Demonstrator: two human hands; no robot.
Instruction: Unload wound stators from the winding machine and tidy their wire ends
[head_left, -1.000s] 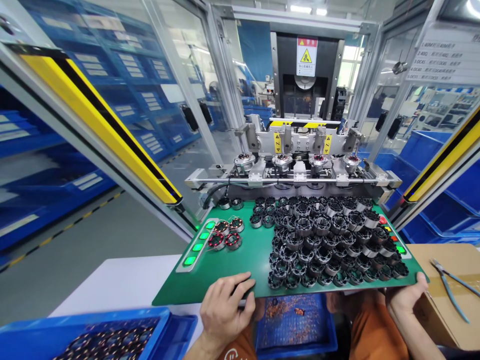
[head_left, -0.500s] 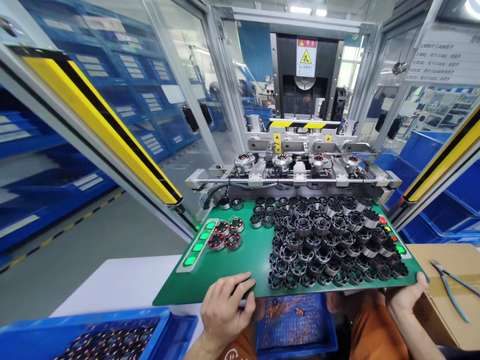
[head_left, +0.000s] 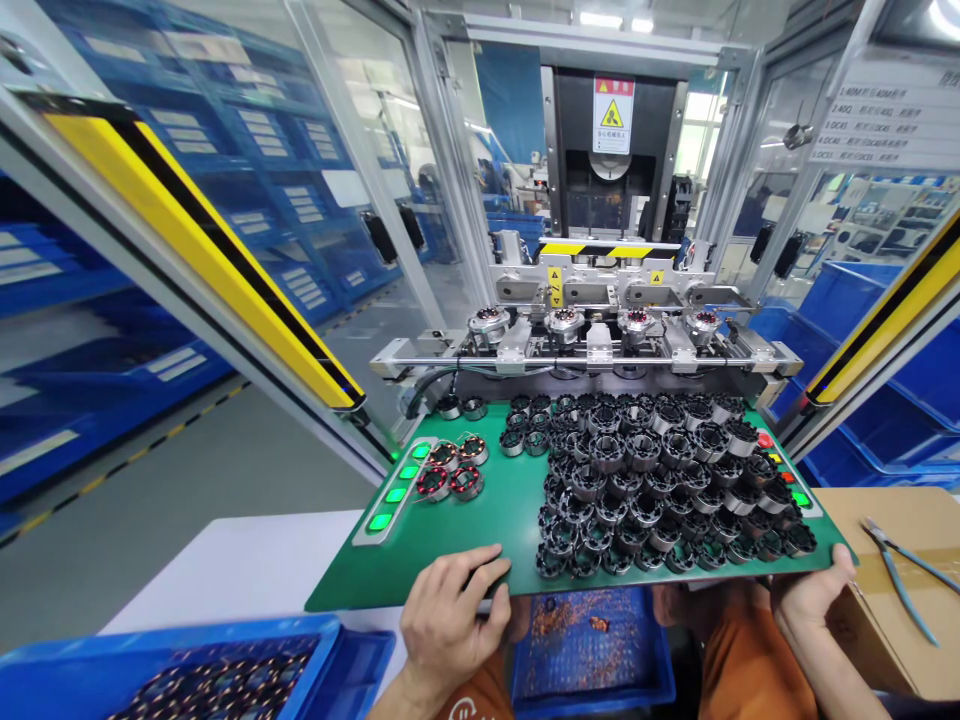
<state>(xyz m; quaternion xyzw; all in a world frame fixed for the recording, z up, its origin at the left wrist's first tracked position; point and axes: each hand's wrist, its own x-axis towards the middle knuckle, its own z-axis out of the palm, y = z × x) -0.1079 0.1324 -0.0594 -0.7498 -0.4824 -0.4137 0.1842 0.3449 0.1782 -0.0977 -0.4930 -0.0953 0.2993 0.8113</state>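
Note:
My left hand rests at the front edge of the green work plate, left of the middle. Its fingers are curled, and a small dark thing shows between them and the thumb, too covered to name. At the plate's front right corner is my right hand, thumb on top and fingers hidden beneath, gripping the edge. Several stacked black-lined stator cores cover the plate's right half. A few stators wound with copper wire stand on the left side. More wound stators sit in the machine's fixtures.
Lit green buttons line the plate's left side. A blue bin of wound stators stands at lower left. Below the plate lies a blue tray with copper scraps. Pliers lie on a cardboard box. Yellow-faced posts flank the machine.

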